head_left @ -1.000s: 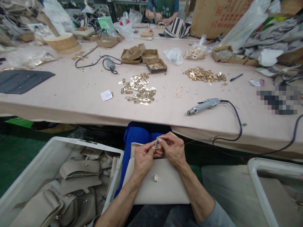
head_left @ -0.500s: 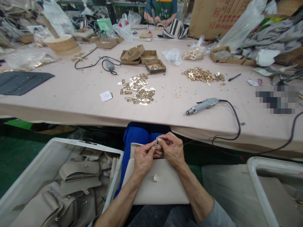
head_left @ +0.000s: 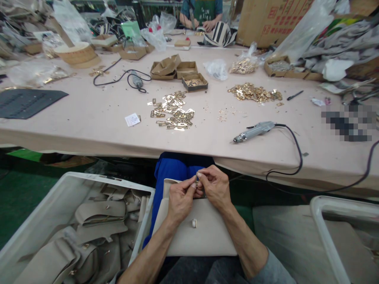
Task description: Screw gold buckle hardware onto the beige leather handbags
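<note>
A light grey-beige bag [head_left: 204,238] lies on my lap, with a small metal turn-lock [head_left: 194,223] on its front. Above its upper part, my left hand [head_left: 181,199] and my right hand [head_left: 215,185] meet, fingers pinched together. Between their fingertips is a small gold-coloured metal frame [head_left: 197,178], held upright and seen nearly edge-on. My fingers cover much of it. Whether it touches the bag's flap I cannot tell. On the table beyond my hands lies a pile of similar flat gold frames [head_left: 176,112].
An electric screwdriver [head_left: 254,131] with a cord lies at the table's [head_left: 97,134] front right. White bins [head_left: 118,180] of bag pieces stand at both sides. Beyond are gold fittings [head_left: 254,92], small boxes [head_left: 194,83] and a co-worker [head_left: 204,15] across the table.
The metal frame has turned slightly between my fingertips and now shows more edge-on. Both hands stay almost in place.
</note>
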The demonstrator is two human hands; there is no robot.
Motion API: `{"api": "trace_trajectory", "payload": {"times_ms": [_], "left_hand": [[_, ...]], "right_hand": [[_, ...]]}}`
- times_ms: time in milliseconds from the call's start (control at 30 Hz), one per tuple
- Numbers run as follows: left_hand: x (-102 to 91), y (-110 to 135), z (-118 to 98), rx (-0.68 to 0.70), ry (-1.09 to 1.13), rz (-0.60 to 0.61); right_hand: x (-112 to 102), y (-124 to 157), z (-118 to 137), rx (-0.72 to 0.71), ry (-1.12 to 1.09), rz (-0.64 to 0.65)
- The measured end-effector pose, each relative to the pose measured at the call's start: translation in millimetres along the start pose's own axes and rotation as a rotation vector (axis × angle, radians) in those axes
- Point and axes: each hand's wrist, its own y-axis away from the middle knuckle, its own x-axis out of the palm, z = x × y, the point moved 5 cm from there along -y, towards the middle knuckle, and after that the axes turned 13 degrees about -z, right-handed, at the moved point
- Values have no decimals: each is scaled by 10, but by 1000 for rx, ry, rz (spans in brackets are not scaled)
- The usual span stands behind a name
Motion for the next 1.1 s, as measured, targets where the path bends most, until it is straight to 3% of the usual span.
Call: {"api": "trace_trajectory", "payload": {"times_ms": [167, 333, 600, 867, 1100], "left_hand": [[-2, -3, -11, 31, -19, -40], [30, 8, 14, -71, 81, -62], [19, 20, -39, -95, 112, -50], [22, 20, -15, -84, 105, -38], [19, 17, -16, -76, 69, -69]], "right_hand": [[4, 2, -17, 16, -14, 17], [-50, -38, -4, -60, 57, 1], [-55, -83, -37, 83, -103, 354], [-70, -94, -125, 127, -143, 324], [-55, -88, 17, 80, -154, 437]]}}
